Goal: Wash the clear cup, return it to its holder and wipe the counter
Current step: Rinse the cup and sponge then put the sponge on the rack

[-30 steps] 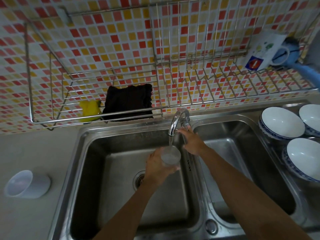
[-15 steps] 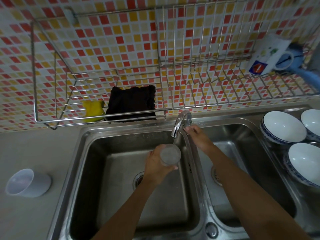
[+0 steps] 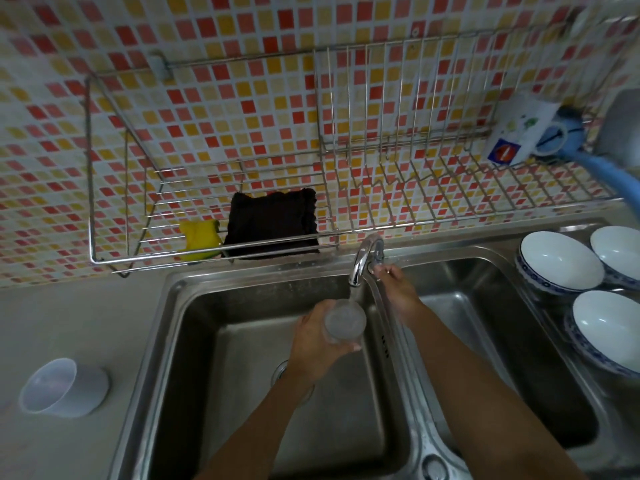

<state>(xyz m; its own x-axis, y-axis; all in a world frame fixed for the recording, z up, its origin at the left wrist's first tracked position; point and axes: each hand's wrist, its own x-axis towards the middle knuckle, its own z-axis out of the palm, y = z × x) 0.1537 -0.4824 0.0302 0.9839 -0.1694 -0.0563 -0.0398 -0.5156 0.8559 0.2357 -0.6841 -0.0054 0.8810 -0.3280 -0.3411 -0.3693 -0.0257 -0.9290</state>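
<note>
Clear cup (image 3: 344,322) under the running faucet (image 3: 362,261), over the left sink basin (image 3: 221,341).
My left grip (image 3: 318,344) is wrapped round the cup, holding it mouth-up beneath the spout; just beyond, my right grip (image 3: 398,292) pinches the faucet handle (image 3: 378,252). A white plastic cup (image 3: 64,388) sits on the desk (image 3: 69,323), well left of the sink. Farther back, a yellow sponge (image 3: 199,239) and a black cloth (image 3: 273,230) lie side by side in the wire rack (image 3: 104,168).

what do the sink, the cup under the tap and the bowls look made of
Sink: brushed stainless steel, dull grey sheen with reflections. Cup: see-through and cloudy, glass or plastic, unclear which. Bowls: likely glazed ceramic, glossy white with blue patterned rims.
</note>
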